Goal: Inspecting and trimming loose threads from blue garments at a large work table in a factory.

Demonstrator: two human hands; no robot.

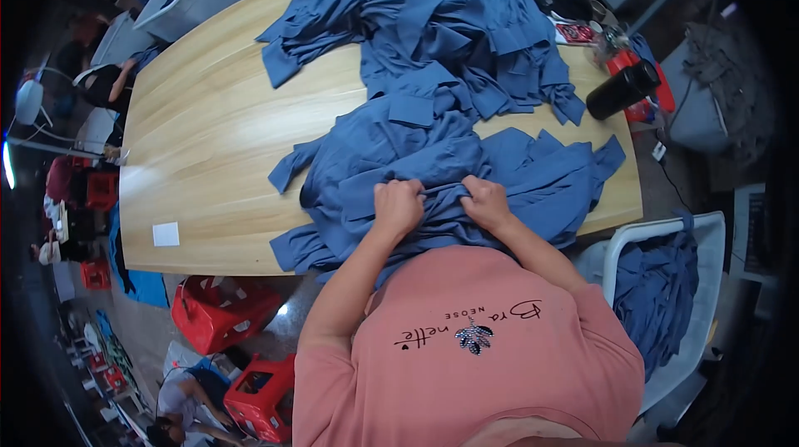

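Note:
A blue collared garment (366,143), bunched and wrinkled, lies at the near side of the wooden table in front of me. My left hand (399,204) is closed on a fold of its cloth. A short way to the right, my right hand (486,201) also grips the cloth, its fingers curled in. Between the two hands the fabric is gathered into creases. More blue garments (449,22) are heaped behind it toward the far edge, and others (541,168) spread out at the right. Which garment each fold belongs to is hard to tell.
The wooden table (208,131) carries a white paper slip (166,235) at its left. A black bottle (622,90) stands at the right edge. Beside me on the right is a white bin (707,280) with blue cloth. Red stools (220,314) stand lower left; other people work beyond.

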